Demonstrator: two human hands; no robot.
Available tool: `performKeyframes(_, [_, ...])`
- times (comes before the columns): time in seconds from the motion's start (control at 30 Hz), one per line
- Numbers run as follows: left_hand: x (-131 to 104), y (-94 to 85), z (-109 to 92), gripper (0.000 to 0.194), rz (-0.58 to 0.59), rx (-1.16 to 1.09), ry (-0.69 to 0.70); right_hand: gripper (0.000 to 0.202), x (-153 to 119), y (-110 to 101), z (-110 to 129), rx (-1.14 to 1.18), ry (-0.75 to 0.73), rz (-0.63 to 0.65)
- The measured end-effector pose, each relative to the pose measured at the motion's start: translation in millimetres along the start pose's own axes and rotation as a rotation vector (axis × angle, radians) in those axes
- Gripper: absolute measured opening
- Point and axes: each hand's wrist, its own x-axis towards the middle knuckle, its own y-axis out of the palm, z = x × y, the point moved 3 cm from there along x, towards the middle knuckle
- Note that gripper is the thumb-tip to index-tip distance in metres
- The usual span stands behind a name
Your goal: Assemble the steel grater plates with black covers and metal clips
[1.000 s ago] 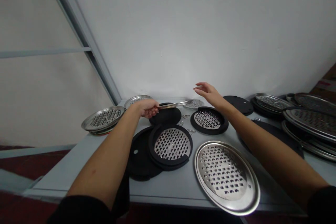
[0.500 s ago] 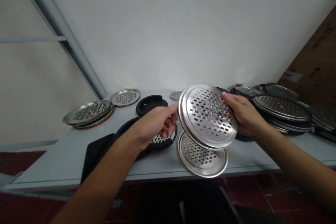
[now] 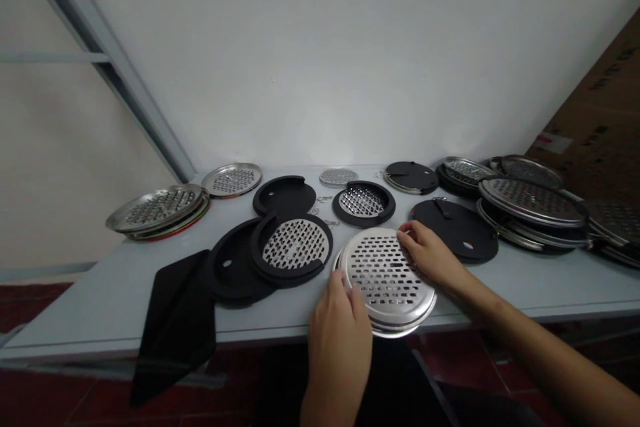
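Near the table's front edge lies a stack of round silver grater discs (image 3: 385, 270), the top one with its slotted face up. My left hand (image 3: 343, 320) grips the stack's left rim, thumb and fingers closed on it. At the upper right rim, my right hand (image 3: 425, 250) pinches the top disc with bent fingers. Just left of the stack sits a black round holder (image 3: 256, 257) with a slotted silver disc (image 3: 296, 245) in it, overlapping another black round piece (image 3: 227, 280).
A black flat sheet (image 3: 180, 307) overhangs the front edge at left. Silver disc stacks stand at far left (image 3: 163, 208) and right (image 3: 535, 203). Behind are black round pieces (image 3: 284, 197), a small disc (image 3: 339, 177) and the wall. A cardboard box (image 3: 600, 107) is at right.
The raised silver disc has come down onto the disc on the table. My left hand has moved down and right to its rim; my right hand has lowered with it.
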Motion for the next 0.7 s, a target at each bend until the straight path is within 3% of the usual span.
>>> performKeyframes(0.17, [-7.4,9.2,8.7,0.036,-0.307,0.116,0.121,0.025,-1.4,9.4,2.8,-0.157,-0.050,0.013])
performKeyframes(0.3, [-14.2,20.2,9.5,0.045,-0.272,0.006,0.151,0.028,-10.8,13.4,7.6,-0.158,-0.127,0.044])
performKeyframes(0.43, [-12.1,26.9,0.2,0.046,-0.308,-0.338,0.058,0.027,-23.6,15.9,8.4,-0.098,-0.135,-0.008])
performKeyframes(0.53, [-3.4,31.3,-0.6,0.044,-0.402,-0.775,-0.143,0.029,-29.9,13.9,6.1,0.061,-0.080,-0.103])
performKeyframes(0.6, [2.8,36.9,-0.7,0.044,-0.337,-1.025,-0.285,0.031,-32.1,11.2,4.8,0.222,-0.013,-0.146])
performKeyframes(0.7, [10.4,42.2,-6.0,0.040,-0.057,-1.284,-0.354,0.033,-32.6,7.1,6.1,0.494,0.091,-0.138])
